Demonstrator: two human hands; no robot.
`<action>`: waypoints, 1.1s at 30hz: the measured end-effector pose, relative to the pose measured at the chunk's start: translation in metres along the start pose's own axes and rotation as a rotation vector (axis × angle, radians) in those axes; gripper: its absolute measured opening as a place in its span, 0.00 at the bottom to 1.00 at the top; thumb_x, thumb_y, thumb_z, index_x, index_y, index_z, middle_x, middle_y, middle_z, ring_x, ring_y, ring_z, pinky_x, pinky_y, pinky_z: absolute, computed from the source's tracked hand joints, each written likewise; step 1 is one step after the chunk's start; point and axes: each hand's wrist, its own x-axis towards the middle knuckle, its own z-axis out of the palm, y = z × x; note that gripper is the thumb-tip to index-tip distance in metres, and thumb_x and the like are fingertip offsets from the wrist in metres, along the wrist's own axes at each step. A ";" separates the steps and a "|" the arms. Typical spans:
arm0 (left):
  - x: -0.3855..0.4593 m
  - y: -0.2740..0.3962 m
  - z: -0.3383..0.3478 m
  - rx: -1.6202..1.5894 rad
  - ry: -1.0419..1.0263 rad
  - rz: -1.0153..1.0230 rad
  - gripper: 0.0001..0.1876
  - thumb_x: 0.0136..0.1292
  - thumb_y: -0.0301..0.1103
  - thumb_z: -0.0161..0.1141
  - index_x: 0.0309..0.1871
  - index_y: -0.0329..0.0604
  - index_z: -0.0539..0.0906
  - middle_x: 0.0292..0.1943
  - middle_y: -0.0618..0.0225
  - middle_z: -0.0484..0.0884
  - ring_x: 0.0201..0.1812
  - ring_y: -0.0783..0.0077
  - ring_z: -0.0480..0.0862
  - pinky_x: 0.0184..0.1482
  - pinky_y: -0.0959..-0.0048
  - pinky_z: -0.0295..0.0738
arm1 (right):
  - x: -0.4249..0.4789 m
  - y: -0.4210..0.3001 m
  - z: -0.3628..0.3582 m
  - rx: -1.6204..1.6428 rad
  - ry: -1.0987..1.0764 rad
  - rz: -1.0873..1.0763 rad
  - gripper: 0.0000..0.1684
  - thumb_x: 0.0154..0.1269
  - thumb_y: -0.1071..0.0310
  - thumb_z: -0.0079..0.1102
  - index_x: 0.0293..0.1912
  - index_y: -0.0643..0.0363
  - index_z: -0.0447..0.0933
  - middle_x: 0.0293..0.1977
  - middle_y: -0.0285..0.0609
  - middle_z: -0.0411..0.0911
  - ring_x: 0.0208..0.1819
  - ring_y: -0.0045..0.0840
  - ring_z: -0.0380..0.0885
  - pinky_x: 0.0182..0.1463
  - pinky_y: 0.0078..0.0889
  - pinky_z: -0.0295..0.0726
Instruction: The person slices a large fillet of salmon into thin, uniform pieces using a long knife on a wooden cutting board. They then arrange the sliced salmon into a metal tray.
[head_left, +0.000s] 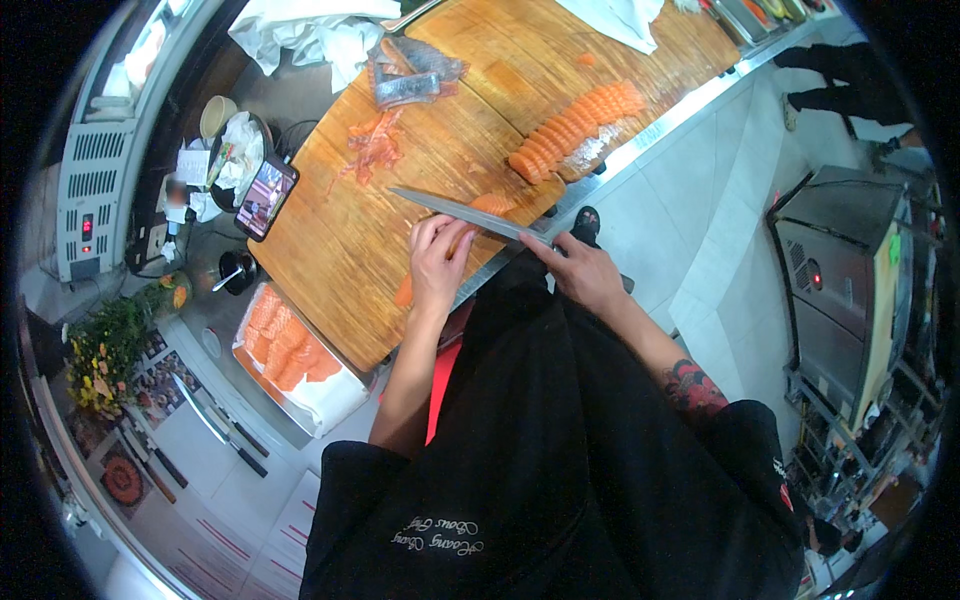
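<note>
My right hand (583, 271) grips the handle end of a long slicing knife (469, 215), its blade slanting up and left across the wooden cutting board (322, 247). My left hand (437, 266) lies with bent fingers on a piece of salmon (403, 291), close to the blade's near side. Most of that piece is covered by the hand. Just beyond the blade lie a few cut salmon slices (493, 203). Farther right on the board, a long row of overlapping salmon slices (577, 127) curves toward the metal edge.
Fish skin (409, 88) and reddish trimmings (379, 146) lie on the board's far left. A paper-lined tray (322, 401) holds salmon pieces. A phone (268, 197) leans at the board's left edge. Several knives (206, 416) rest lower left. A person's legs (855, 82) show upper right.
</note>
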 end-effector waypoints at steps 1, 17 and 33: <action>0.000 0.000 0.000 0.008 -0.001 -0.002 0.14 0.59 0.27 0.77 0.48 0.41 0.91 0.48 0.61 0.85 0.52 0.56 0.83 0.56 0.62 0.79 | -0.002 0.001 -0.001 0.006 -0.004 0.009 0.44 0.72 0.67 0.60 0.81 0.24 0.58 0.42 0.44 0.75 0.36 0.43 0.84 0.33 0.47 0.86; 0.060 0.003 0.000 0.081 -0.421 0.323 0.16 0.64 0.36 0.73 0.54 0.52 0.89 0.52 0.71 0.84 0.59 0.61 0.77 0.63 0.57 0.63 | -0.073 0.004 -0.027 0.018 -0.101 0.264 0.44 0.72 0.69 0.59 0.81 0.25 0.60 0.44 0.44 0.75 0.37 0.44 0.85 0.34 0.48 0.85; 0.132 0.017 0.022 -0.141 -0.622 0.249 0.10 0.72 0.30 0.66 0.54 0.41 0.82 0.45 0.58 0.85 0.47 0.56 0.85 0.50 0.61 0.81 | -0.113 0.051 -0.045 0.126 -0.169 0.221 0.41 0.74 0.67 0.60 0.80 0.25 0.62 0.43 0.45 0.78 0.35 0.46 0.84 0.38 0.49 0.87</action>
